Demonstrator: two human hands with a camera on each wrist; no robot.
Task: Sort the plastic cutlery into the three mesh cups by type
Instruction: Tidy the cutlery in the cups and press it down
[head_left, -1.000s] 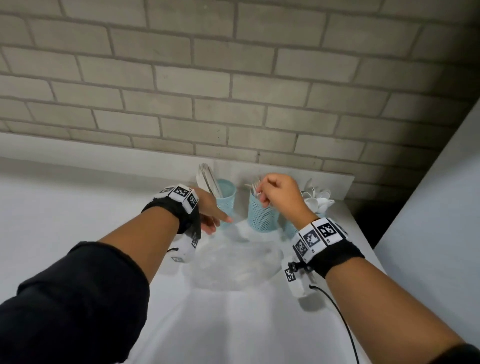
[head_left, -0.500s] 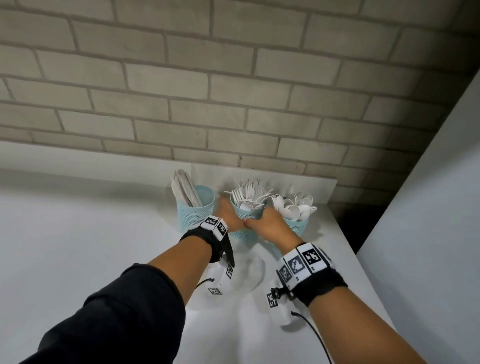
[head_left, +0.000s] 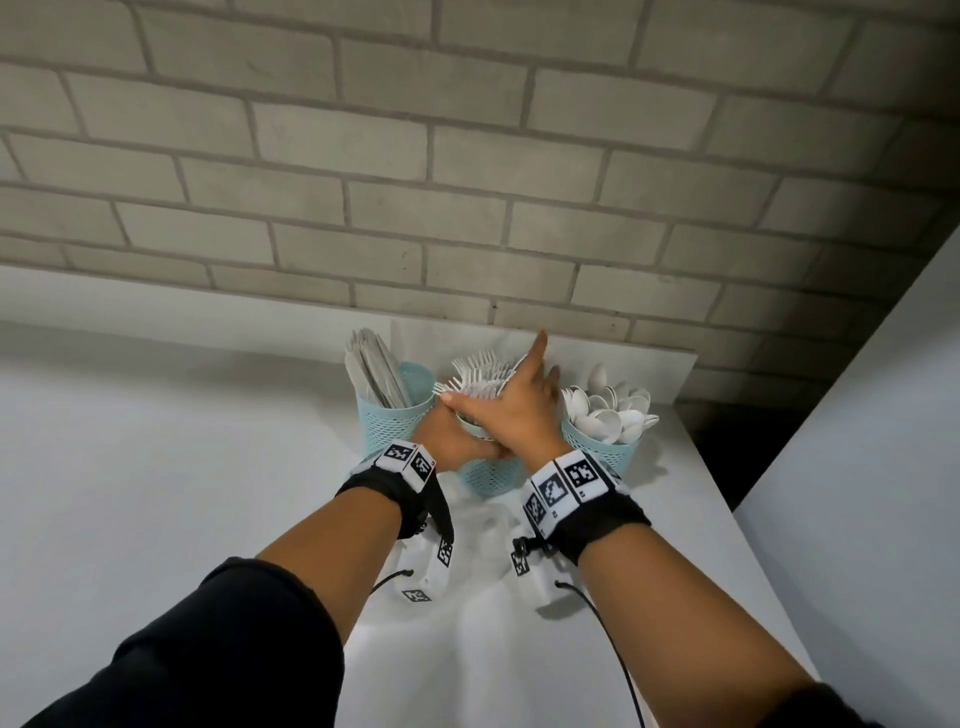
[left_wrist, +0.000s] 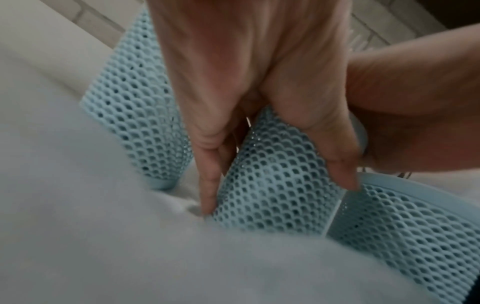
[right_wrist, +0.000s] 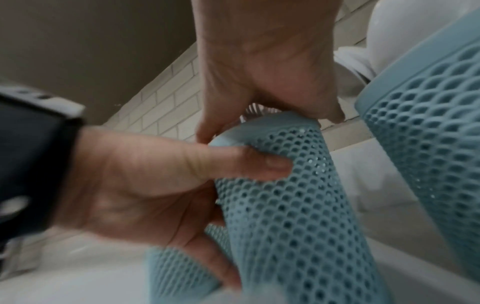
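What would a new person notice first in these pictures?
Three pale blue mesh cups stand in a row before the brick wall: knives in the left cup, forks in the middle cup, spoons in the right one. Both hands meet at the middle cup: the left hand grips its side, while the right hand lies flat across the forks, fingers straight.

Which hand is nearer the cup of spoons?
Right. The right hand lies over the forks in the middle cup, directly beside the spoon cup. The left hand grips the middle cup's far side, nearer the knife cup.
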